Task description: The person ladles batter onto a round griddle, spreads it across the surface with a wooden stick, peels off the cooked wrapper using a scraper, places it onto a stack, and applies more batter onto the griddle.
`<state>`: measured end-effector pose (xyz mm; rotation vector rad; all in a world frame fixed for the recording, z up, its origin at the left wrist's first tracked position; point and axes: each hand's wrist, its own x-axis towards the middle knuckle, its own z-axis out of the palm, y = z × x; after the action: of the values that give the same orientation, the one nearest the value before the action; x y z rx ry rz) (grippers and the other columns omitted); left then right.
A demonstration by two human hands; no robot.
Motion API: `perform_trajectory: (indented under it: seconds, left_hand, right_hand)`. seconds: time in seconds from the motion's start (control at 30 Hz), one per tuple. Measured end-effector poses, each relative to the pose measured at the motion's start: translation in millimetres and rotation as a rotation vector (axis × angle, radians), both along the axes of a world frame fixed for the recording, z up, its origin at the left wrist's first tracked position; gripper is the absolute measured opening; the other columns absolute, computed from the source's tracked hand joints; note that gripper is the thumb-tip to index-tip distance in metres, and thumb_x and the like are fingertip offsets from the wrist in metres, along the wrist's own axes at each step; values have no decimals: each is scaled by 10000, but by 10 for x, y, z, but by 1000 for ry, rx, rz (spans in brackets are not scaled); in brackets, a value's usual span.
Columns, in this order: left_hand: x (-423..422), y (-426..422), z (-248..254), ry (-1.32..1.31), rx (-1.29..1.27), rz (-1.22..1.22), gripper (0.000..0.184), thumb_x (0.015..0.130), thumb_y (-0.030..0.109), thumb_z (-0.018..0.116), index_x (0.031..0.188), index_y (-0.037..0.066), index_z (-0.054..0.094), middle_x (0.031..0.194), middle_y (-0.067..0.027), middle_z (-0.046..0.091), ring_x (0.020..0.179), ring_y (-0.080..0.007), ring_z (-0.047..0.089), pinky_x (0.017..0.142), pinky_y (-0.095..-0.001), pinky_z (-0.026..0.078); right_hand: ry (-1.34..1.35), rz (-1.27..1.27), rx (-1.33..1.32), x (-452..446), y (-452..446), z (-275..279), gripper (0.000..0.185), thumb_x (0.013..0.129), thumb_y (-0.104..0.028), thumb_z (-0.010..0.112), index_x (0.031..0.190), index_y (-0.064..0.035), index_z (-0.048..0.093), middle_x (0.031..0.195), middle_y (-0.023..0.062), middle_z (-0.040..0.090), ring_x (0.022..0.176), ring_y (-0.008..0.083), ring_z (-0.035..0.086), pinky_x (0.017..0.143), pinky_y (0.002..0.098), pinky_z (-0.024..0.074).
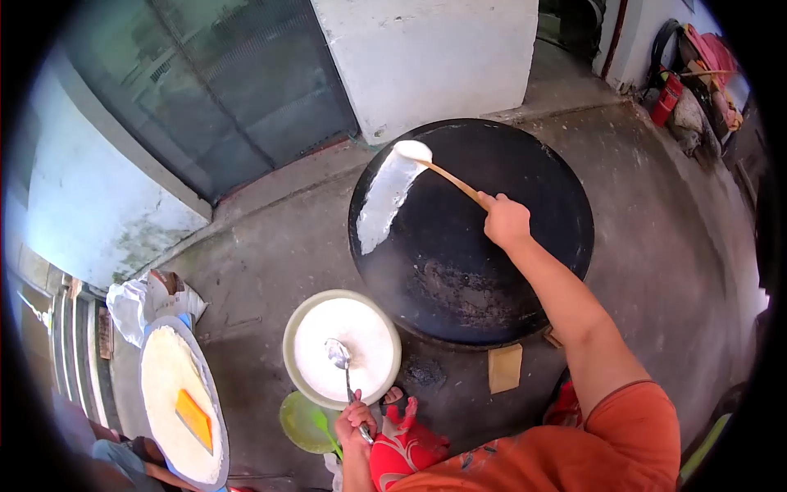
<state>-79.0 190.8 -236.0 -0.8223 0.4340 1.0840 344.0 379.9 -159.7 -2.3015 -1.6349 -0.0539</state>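
1. Writing: marks on the orange shirt (484, 453) and on the crumpled sack (168, 297) at left; both too small to read.
2. Basin (288, 353): pale, round, filled with white liquid (316, 340); metal ladle (338, 354) over it, bowl at the liquid; cannot tell how deep.
3. Left hand (357, 422): fingers closed round the ladle's handle, near the basin's lower rim.
4. Right hand (506, 220): wrapped round the wooden handle (451, 179) of a spreader; white-coated head (412, 151) on the griddle's upper left, at the top end of a white strip (384, 201).
5. Green bowl (297, 426): below the basin, green utensil (325, 424) in or across it; long tray (215, 387): white contents, orange scraper (195, 421) lying on top.
6. Griddle (520, 254): black, round, scuffed near its lower edge; grey floor (254, 279) around; white wall (434, 57), glass panel (238, 66) behind; red extinguisher (667, 100) upper right.
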Motion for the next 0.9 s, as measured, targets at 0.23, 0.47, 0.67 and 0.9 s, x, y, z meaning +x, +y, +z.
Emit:
perform_trajectory:
  seconds: [0.23, 0.47, 0.67, 0.9]
  left_hand:
    - [50, 43, -11, 28, 1, -13, 270, 847, 49, 349, 1056, -64, 478, 583, -10, 418, 435, -87, 367, 378, -203, 332]
    - [13, 44, -57, -9, 9, -6, 270, 853, 54, 340, 1047, -63, 486, 594, -13, 419, 447, -89, 374, 390, -208, 339]
    - [2, 45, -16, 18, -34, -41, 268, 844, 50, 352, 1047, -62, 488, 579, -7, 411, 433, -89, 364, 386, -206, 341]
    - [31, 81, -36, 33, -13, -26, 271, 841, 44, 347, 1046, -68, 485, 565, -9, 403, 429, -91, 359, 387, -208, 338]
  right_hand:
    - [1, 113, 77, -388, -131, -38, 412, 678, -99, 544, 1086, -150, 555, 837, 105, 583, 773, 285, 591, 669, 384, 479]
    - [359, 58, 276, -330, -273, -266, 348, 681, -136, 528, 1023, -142, 596, 887, 123, 601, 822, 298, 583, 747, 392, 460]
    - [-31, -94, 11, 261, -67, 2, 429, 703, -111, 520, 1131, -133, 530, 850, 112, 578, 761, 280, 591, 652, 390, 476]
    - [34, 2, -44, -333, 1, -21, 524, 674, -103, 541, 1191, -113, 454, 958, 138, 573, 830, 303, 591, 726, 405, 472]
